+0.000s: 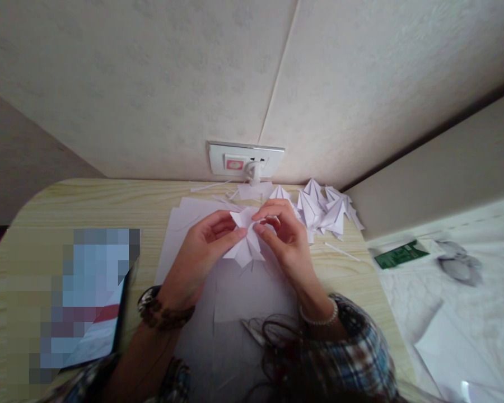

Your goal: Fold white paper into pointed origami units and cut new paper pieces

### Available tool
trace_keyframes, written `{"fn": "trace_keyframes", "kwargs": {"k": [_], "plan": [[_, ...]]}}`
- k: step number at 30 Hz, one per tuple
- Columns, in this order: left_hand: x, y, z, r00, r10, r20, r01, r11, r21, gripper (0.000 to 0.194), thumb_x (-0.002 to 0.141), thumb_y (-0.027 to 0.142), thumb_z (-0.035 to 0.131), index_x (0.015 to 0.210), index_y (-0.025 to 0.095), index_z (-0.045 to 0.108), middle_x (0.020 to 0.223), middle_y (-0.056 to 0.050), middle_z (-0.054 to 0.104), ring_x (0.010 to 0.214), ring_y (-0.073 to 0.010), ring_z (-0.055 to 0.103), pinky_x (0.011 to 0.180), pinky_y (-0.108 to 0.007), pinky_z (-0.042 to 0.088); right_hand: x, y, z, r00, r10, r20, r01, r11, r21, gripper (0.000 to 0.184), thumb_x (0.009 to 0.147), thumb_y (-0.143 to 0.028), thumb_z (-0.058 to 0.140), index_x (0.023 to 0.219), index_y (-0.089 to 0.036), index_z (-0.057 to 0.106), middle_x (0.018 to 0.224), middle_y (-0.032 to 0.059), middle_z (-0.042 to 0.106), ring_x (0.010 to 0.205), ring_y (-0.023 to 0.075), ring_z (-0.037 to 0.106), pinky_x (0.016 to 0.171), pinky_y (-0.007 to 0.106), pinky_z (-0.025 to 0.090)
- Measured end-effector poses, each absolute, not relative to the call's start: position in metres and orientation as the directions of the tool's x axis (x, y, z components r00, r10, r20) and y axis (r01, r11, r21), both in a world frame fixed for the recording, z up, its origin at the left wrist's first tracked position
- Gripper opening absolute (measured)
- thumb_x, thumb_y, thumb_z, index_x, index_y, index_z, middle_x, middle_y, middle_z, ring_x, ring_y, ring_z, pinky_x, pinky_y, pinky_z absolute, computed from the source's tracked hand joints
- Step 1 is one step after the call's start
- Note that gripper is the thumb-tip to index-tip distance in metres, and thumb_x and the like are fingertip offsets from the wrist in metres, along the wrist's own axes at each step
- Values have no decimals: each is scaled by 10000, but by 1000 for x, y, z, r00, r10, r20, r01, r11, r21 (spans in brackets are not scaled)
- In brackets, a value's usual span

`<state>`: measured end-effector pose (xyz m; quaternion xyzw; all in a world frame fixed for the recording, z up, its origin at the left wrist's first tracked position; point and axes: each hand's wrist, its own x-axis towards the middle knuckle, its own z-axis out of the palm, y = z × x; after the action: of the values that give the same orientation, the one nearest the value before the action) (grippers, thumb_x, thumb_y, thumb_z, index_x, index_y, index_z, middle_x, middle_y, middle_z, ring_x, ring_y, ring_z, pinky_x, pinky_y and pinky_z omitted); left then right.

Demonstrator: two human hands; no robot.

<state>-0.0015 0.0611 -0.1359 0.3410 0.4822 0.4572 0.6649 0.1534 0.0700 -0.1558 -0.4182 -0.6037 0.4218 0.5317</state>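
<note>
Okay, our left hand and right hand pinch the folded paper mid-frame; we'd best press creases gently, points aligned.

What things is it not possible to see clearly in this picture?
All in the head view:
- Left hand: some fingertips hidden behind the folded paper.
- Screen: mostly covered by pixel blocks.
- Pointed object: partly hidden by dark strands; its kind is unclear.
- Green packet: print too small and blurred.
- Folded pieces: overlapping, so their exact number is unclear.
</note>
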Motion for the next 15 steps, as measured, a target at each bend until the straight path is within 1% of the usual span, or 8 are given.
{"fn": "trace_keyframes", "kwargs": {"k": [4, 10, 15], "plan": [[-2, 61, -136, 102, 940, -326, -268, 342, 901, 286, 672, 333, 840, 889, 188, 723, 954, -45, 785, 989, -258, 704, 786, -303, 534, 154, 70, -157, -83, 957, 278, 65, 283, -957, 159, 852, -127, 639, 844, -279, 685, 987, 10, 568, 1008, 182, 563, 860, 335, 484], [-1, 63, -141, 83, 936, -343, -253, 353, 901, 362, 618, 285, 854, 922, 194, 679, 861, -17, 769, 877, -217, 709, 778, -303, 528, 155, 70, -159, -103, 956, 273, 48, 279, -959, 161, 826, -105, 640, 800, -262, 664, 997, 8, 555, 990, 174, 571, 881, 339, 485], [-1, 64, -143, 69, 937, -343, -244, 349, 905, 380, 584, 280, 856, 897, 197, 658, 829, -6, 755, 843, -203, 699, 772, -302, 527, 154, 71, -158, -112, 955, 273, 60, 281, -958, 149, 834, -114, 627, 810, -258, 659, 972, 12, 578, 971, 179, 582, 861, 339, 489]]}}
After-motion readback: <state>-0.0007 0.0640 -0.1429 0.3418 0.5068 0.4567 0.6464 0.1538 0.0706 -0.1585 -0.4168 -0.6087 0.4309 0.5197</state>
